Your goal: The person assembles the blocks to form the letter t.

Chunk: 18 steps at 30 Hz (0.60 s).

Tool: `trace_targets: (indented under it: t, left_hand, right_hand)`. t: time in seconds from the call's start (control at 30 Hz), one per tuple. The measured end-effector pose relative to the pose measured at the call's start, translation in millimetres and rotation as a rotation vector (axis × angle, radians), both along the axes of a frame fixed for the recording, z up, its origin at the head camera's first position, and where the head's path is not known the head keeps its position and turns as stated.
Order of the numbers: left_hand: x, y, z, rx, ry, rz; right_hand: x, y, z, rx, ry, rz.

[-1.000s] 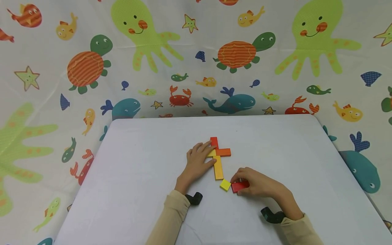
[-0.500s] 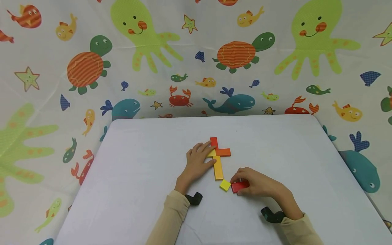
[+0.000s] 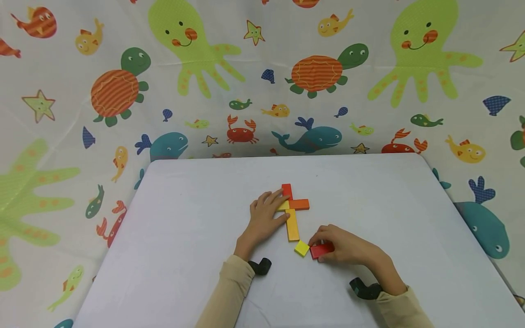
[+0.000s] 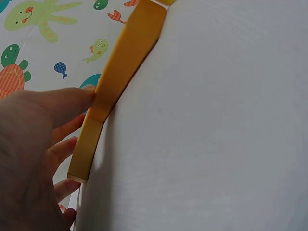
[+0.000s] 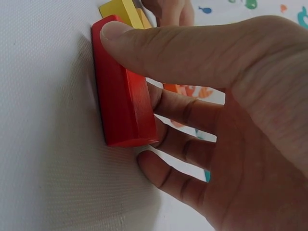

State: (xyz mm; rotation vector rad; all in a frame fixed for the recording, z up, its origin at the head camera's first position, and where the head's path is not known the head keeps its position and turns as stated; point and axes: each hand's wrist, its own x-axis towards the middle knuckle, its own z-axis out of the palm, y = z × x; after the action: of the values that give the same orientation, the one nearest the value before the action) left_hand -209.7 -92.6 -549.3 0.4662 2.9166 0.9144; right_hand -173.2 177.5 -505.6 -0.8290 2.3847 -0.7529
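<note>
In the head view several coloured wooden blocks lie flat on the white table, forming a cross with a tail. At the top is a red block (image 3: pixel 287 188), with an orange block (image 3: pixel 300 204) below it to the right and a partly covered yellow block (image 3: pixel 283 207) to the left. A long amber block (image 3: pixel 293 228) runs down to a yellow cube (image 3: pixel 301 248), turned at an angle. My left hand (image 3: pixel 264 215) rests spread over the upper blocks, its thumb touching the amber one. Between thumb and fingers, my right hand (image 3: pixel 346 245) pinches a red block (image 5: pixel 115 91) beside the cube.
A white-covered table (image 3: pixel 197 218) lies under everything. Behind and at the sides hangs a curtain (image 3: pixel 254 54) with sea animals printed on it. Each wrist bears a black camera, one near the left sleeve (image 3: pixel 231 287) and one near the right sleeve (image 3: pixel 404 310).
</note>
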Motion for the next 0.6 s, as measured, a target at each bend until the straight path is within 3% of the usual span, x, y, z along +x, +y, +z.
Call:
trace_targets:
  t: [0.6]
  left_hand:
    - [0.6,-0.2,0.0,-0.004,-0.005,0.004]
  right_hand:
    - [0.2,-2.0,0.7,0.012,0.003,-0.010]
